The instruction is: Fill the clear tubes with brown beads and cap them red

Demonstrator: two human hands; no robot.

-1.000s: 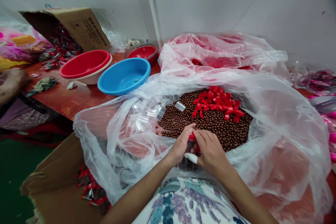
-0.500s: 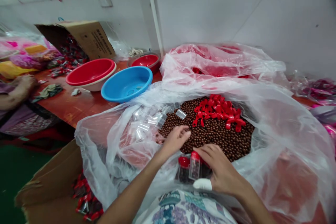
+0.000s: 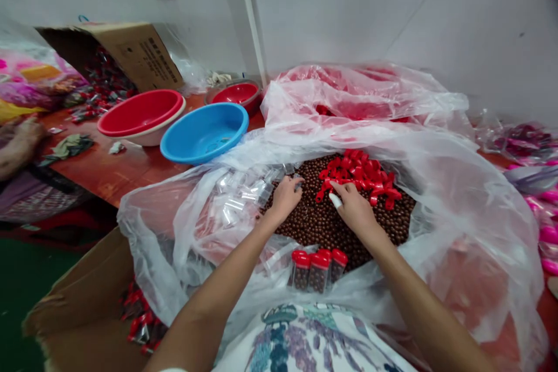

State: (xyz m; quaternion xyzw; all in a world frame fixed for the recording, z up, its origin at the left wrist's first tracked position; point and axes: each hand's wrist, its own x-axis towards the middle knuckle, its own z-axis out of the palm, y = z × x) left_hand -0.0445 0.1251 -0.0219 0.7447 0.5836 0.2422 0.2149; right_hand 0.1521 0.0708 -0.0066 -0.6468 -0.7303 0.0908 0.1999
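Brown balls point(image 3: 331, 229) fill an opened clear plastic bag point(image 3: 471, 186). My left hand point(image 3: 286, 197) is at the left part of the balls, its fingers closed round a small clear container point(image 3: 298, 184), mostly hidden. My right hand point(image 3: 352, 204), with a white cover on one finger, has its fingertips at the near-left edge of a pile of red caps point(image 3: 368, 174); what it pinches, if anything, is hidden. Clear empty containers point(image 3: 235, 195) lie left of the balls. Several filled containers with red caps point(image 3: 318, 270) stand together close to my body.
A blue basin point(image 3: 204, 132), a red basin point(image 3: 142, 113) and a smaller red bowl point(image 3: 238, 95) are at the back left. A cardboard box point(image 3: 143, 58) spills red-capped pieces. Another open box point(image 3: 82, 302) is low left. Another person's arm point(image 3: 20, 148) shows at far left.
My right hand has left the filled containers and moved up to the red caps. My left hand has moved up and left, and a clear container now shows in it. The view has shifted slightly.
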